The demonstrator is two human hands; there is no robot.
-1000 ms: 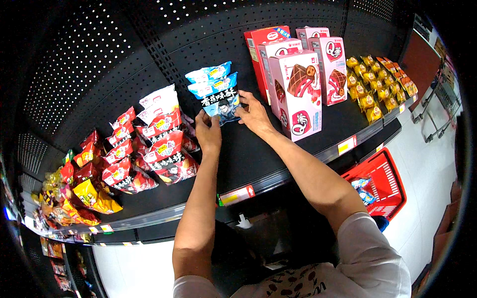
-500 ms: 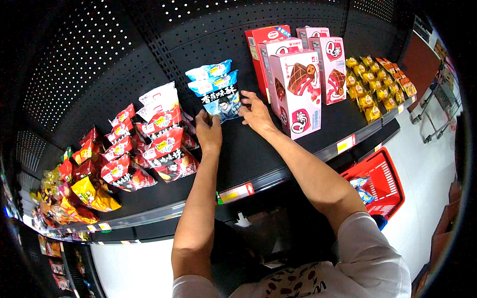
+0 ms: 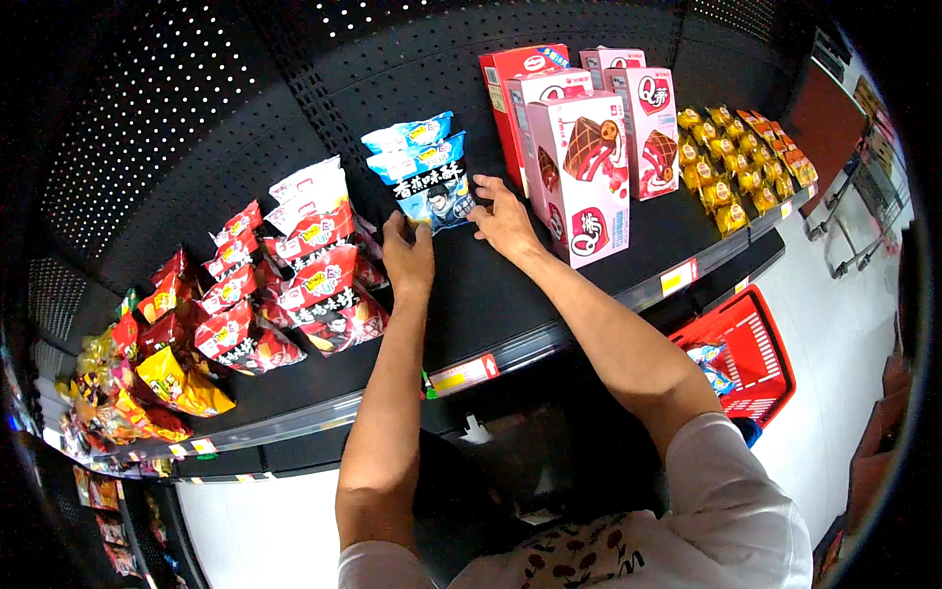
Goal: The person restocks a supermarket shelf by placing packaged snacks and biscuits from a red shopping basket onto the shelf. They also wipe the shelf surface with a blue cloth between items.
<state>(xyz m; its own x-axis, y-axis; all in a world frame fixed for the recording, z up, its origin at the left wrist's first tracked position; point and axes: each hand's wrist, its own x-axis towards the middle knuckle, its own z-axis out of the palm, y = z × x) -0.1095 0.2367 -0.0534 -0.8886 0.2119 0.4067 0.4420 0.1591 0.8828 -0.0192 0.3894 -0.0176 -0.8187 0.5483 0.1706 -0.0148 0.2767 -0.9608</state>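
Two or so blue snack bags (image 3: 437, 196) stand upright, one behind the other, on the black shelf (image 3: 471, 294). My left hand (image 3: 407, 257) is at the lower left corner of the front bag, fingers bent but apart, fingertips at its edge. On the other side, my right hand (image 3: 506, 221) has its fingers spread beside the bag's right edge. Neither hand is closed round a bag. Whether the fingertips press on the packaging is hard to make out.
Red and white snack bags (image 3: 319, 260) stand in rows to the left, with yellow bags (image 3: 186, 381) beyond. Pink boxes (image 3: 584, 187) and a red box (image 3: 502, 108) rise close by my right hand. Farther right lie small yellow packs (image 3: 726, 157). A red basket (image 3: 765, 344) sits below the shelf.
The whole view has shifted slightly. My hands and the blue bags keep nearly the same places relative to each other.
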